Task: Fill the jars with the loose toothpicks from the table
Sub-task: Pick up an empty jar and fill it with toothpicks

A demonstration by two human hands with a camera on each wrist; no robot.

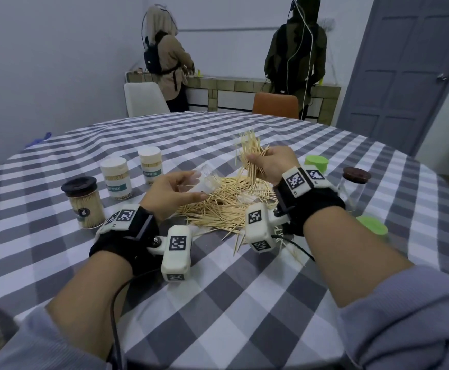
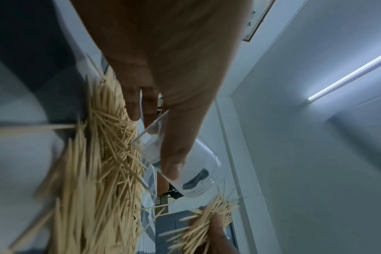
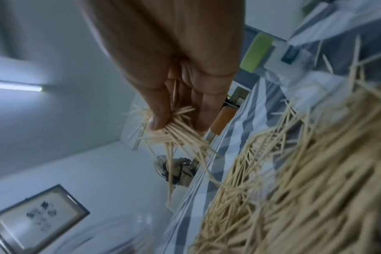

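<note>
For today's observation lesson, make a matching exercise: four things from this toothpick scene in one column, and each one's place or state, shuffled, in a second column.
Column 1:
1. clear jar
2. toothpick bundle
3. dark-lidded jar
4. green lid

Column 2:
A. lying on the cloth at the right
B. empty, tilted, held in the left hand
C. standing upright, full, at the left
D. gripped in the raised right hand

Pairs: 1-B, 2-D, 3-C, 4-A
</note>
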